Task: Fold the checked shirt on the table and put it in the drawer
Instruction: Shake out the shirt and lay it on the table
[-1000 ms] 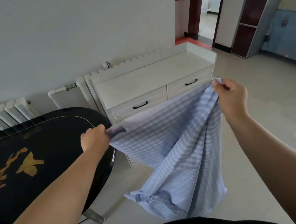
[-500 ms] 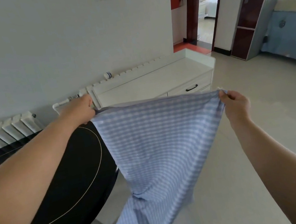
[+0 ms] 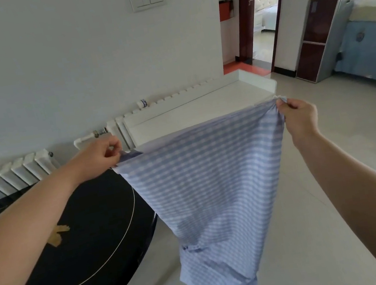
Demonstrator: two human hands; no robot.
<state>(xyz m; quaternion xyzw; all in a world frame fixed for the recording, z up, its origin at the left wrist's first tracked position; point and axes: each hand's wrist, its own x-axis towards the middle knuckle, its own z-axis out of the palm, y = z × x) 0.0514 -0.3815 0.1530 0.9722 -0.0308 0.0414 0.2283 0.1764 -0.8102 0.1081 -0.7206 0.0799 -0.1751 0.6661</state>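
The blue-and-white checked shirt (image 3: 209, 188) hangs in the air, stretched wide between both hands. My left hand (image 3: 96, 154) pinches its upper left corner above the end of the black table (image 3: 87, 244). Its upper right corner is pinched by my right hand (image 3: 299, 116). The cloth drops towards the floor in front of the white drawer cabinet (image 3: 201, 110), and it hides the drawer fronts.
White radiators (image 3: 12, 175) run along the wall behind the table. A dark cabinet (image 3: 318, 38) and a blue-covered piece of furniture (image 3: 371, 49) stand at the right. Open tiled floor (image 3: 344, 142) lies to the right, a doorway (image 3: 265, 14) beyond.
The shirt's top edge now slopes up to the right: my left hand has dropped a little while my right hand stayed up. The camera has tilted slightly upward.
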